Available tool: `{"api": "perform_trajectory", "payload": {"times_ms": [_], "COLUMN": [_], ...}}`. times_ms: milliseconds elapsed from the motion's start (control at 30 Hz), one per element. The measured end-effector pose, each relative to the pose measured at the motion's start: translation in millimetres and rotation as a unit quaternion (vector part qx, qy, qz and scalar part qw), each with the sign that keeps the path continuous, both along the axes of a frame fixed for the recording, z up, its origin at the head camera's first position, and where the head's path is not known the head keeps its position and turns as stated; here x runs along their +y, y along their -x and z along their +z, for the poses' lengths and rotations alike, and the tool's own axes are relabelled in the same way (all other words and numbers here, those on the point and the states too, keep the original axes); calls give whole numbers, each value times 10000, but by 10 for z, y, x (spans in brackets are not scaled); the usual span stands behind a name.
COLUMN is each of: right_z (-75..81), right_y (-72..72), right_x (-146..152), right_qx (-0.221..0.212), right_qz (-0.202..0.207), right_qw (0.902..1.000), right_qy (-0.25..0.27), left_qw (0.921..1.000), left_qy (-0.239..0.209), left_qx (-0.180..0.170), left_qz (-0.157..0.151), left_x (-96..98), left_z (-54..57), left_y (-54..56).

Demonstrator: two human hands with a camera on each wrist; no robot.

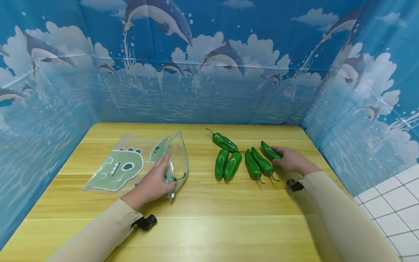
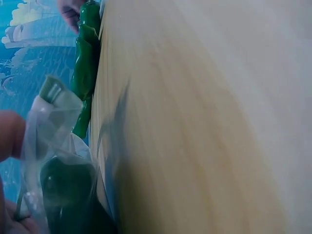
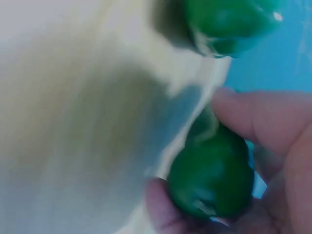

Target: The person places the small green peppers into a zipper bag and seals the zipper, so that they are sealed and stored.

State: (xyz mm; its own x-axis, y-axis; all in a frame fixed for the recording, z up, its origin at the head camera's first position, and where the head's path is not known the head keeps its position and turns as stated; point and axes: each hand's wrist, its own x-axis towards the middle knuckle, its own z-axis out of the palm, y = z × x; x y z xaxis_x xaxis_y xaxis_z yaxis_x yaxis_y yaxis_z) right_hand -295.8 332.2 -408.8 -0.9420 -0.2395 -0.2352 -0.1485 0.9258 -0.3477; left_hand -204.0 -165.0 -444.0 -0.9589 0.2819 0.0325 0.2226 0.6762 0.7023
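Note:
A clear plastic zip bag [image 1: 111, 171] with green cartoon creatures printed on it lies on the left of the table. My left hand [image 1: 154, 182] holds it near its mouth, which gapes to the right. Through the film in the left wrist view, a green pepper [image 2: 68, 190] shows inside the bag; a stem pokes out near my thumb. On the right, my right hand [image 1: 291, 159] grips a green pepper [image 1: 269, 150], thumb on one side and fingers on the other. That same pepper [image 3: 212, 170] fills the grasp in the right wrist view.
Beside the gripped pepper lie two long peppers [image 1: 252, 164]. Two shorter ones [image 1: 233, 165] sit left of these, with another pepper [image 1: 226, 142] behind them. The wooden table [image 1: 203, 225] ends at a blue dolphin curtain [image 1: 209, 98]. White tiles [image 1: 399, 203] show at the right.

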Motion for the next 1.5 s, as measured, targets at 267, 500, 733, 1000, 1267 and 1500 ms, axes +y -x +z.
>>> {"api": "perform_trajectory", "payload": {"times_ms": [267,500,733,1000,1267,1500], "right_z": [260,390,399,256,145,83], "right_y": [-38,-237,-462,-541,-537,-519], "right_x": [-432,-1082,-1705,-2128,-2305,-2391], "right_qx": [668,856,957,1086,939,910], "right_qz": [-135,326,1139,1679,1665,1761], "right_qw": [9968,9906,9804,9709,9749,9729], "right_qy": [430,1017,1290,1319,1140,1191], "left_qw": [9998,9997,9991,9988,9981,9976], "left_qy": [-169,-185,-415,-488,-607,-695], "left_qx": [21,103,79,82,75,44], "left_qz": [-69,-109,-80,-55,15,51], "left_x": [79,111,130,139,135,133], "left_z": [-7,-19,-34,-42,-36,-28], "left_y": [14,19,22,29,12,1]}}
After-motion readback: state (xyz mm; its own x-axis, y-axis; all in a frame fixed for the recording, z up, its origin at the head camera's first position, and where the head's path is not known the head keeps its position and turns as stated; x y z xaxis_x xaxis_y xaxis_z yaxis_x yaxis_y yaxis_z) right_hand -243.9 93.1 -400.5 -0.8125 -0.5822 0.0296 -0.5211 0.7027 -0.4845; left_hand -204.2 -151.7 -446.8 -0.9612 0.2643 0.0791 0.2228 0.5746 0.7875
